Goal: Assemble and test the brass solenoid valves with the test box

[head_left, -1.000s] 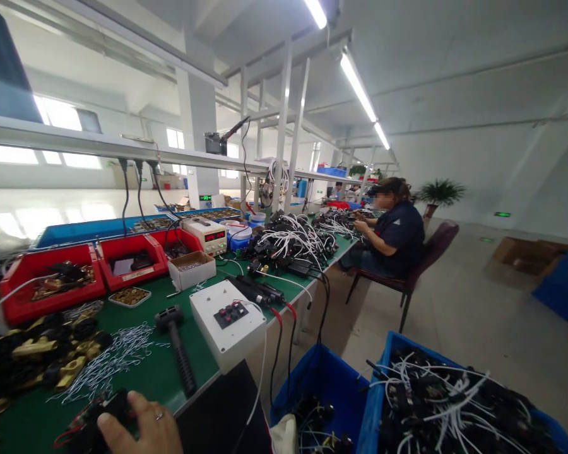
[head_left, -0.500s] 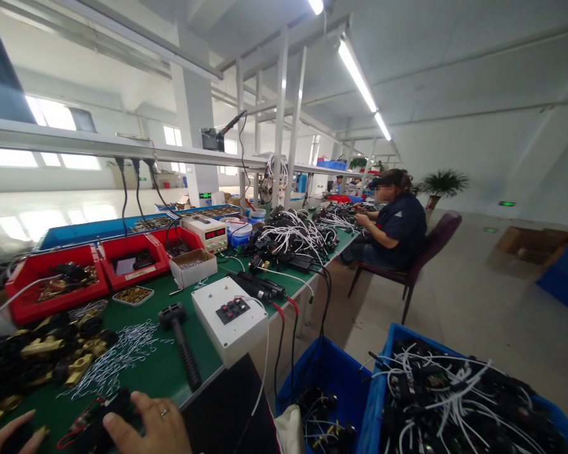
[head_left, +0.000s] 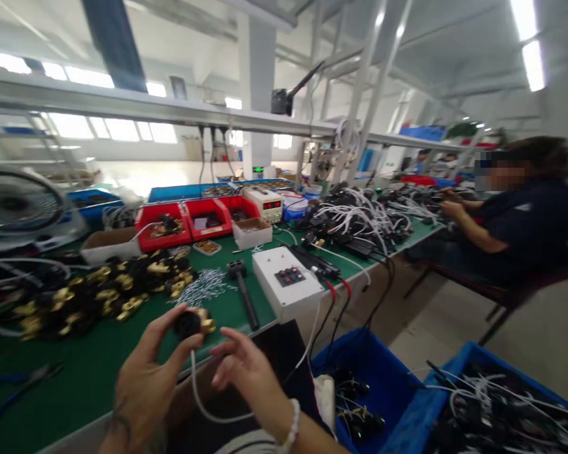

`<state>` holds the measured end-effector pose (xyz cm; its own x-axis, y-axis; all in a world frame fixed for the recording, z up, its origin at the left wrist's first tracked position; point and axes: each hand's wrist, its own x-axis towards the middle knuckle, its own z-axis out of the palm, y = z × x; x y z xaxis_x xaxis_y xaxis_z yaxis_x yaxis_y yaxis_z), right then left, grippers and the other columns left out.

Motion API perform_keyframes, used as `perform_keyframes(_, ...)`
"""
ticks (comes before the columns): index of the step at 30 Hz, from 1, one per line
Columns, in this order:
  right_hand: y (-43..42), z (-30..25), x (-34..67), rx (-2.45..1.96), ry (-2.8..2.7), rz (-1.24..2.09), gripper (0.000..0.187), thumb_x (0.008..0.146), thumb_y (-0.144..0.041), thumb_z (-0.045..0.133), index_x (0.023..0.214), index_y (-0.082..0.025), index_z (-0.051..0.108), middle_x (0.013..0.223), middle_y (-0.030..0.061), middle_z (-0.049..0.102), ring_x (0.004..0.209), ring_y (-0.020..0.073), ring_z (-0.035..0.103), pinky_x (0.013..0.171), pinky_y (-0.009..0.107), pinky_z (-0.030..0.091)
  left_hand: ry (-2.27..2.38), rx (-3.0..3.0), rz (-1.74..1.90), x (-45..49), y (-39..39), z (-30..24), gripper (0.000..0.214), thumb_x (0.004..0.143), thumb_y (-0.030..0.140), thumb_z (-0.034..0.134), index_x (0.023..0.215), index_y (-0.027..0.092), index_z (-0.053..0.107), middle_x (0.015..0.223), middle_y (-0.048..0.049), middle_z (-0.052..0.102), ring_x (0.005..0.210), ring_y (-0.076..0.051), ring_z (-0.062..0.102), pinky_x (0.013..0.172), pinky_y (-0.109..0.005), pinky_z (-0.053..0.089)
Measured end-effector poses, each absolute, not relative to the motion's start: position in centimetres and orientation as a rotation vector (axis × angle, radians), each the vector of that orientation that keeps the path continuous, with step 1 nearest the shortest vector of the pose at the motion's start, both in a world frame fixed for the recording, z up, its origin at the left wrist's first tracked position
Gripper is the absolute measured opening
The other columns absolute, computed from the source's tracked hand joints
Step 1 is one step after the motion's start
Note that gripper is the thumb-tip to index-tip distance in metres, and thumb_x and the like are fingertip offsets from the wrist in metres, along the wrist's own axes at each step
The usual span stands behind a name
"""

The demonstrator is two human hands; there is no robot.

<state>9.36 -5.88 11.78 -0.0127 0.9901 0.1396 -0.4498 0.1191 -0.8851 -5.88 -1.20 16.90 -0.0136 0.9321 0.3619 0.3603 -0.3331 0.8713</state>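
My left hand (head_left: 146,378) holds a small black and brass part (head_left: 192,323) up in front of me over the green bench's front edge. A white wire (head_left: 203,403) hangs from that part and loops down. My right hand (head_left: 246,372) is just to the right of the part with its fingers spread, close to the wire; whether it touches the wire I cannot tell. A heap of similar black and brass parts (head_left: 108,293) lies on the green bench (head_left: 89,372) behind my left hand. Small silvery wire pieces (head_left: 203,287) lie beside the heap.
A white switch box (head_left: 286,290) and a black-handled mallet (head_left: 243,293) lie near the bench edge. Red bins (head_left: 184,221), a meter (head_left: 265,203) and bundled cables (head_left: 355,221) stand farther back. A seated person (head_left: 515,214) works at right. Blue crates (head_left: 369,391) sit on the floor.
The view swung left and down. My left hand came up holding a black and brass part with a white wire, and my right hand left the bench and rose beside it.
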Motion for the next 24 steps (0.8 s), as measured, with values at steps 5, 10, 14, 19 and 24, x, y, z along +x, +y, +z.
perform_keyframes(5, -8.4, 17.0, 11.6, -0.506, -0.840, 1.529, 0.063, 0.078, -0.060, 0.077, 0.125, -0.020, 0.064, 0.090, 0.0041, 0.063, 0.068, 0.0104, 0.055, 0.064, 0.020, 0.046, 0.842, 1.808, 1.381, -3.1, -5.4, 19.4, 0.036, 0.082, 0.036, 0.075, 0.117, 0.038, 0.064, 0.124, 0.0029, 0.062, 0.123, -0.018, 0.053, 0.106, -0.026, 0.044)
perform_keyframes(10, -9.9, 19.0, 12.1, -0.550, -0.834, 1.489, 0.051, 0.074, -0.056, 0.082, 0.111, -0.022, 0.072, 0.096, 0.0068, 0.064, 0.087, 0.0188, 0.060, 0.078, 0.028, 0.051, 0.720, 1.719, 1.344, -2.7, -7.2, 20.2, 0.042, 0.080, 0.027, 0.078, 0.118, 0.035, 0.062, 0.125, -0.0020, 0.059, 0.114, -0.020, 0.059, 0.100, -0.032, 0.052)
perform_keyframes(14, -10.4, 19.0, 12.2, -0.561, -0.860, 1.432, 0.048, 0.072, -0.054, 0.084, 0.109, -0.027, 0.071, 0.099, 0.0063, 0.065, 0.088, 0.0201, 0.061, 0.080, 0.031, 0.052, 0.668, 1.766, 1.413, -2.6, -7.8, 20.4, 0.043, 0.080, 0.021, 0.077, 0.117, 0.032, 0.060, 0.123, -0.0031, 0.060, 0.121, -0.022, 0.054, 0.096, -0.032, 0.053)
perform_keyframes(19, -10.4, 19.0, 12.4, -0.630, -0.860, 1.368, 0.046, 0.069, -0.047, 0.089, 0.107, -0.028, 0.071, 0.101, 0.0059, 0.067, 0.085, 0.0199, 0.061, 0.074, 0.030, 0.053, 0.615, 1.814, 1.444, -3.1, -7.5, 21.2, 0.036, 0.089, 0.046, 0.063, 0.122, 0.032, 0.056, 0.120, -0.0029, 0.062, 0.118, -0.020, 0.055, 0.103, -0.033, 0.046)
perform_keyframes(24, -10.7, 19.8, 12.6, -0.640, -0.811, 1.334, 0.040, 0.073, -0.037, 0.087, 0.108, -0.028, 0.070, 0.114, 0.0058, 0.067, 0.086, 0.0184, 0.062, 0.090, 0.033, 0.051, 1.486, 2.127, 1.039, -3.7, -3.4, 20.9, 0.051, 0.098, 0.050, 0.040, 0.139, 0.020, 0.046, 0.127, -0.0136, 0.058, 0.104, -0.028, 0.059, 0.092, -0.042, 0.050)
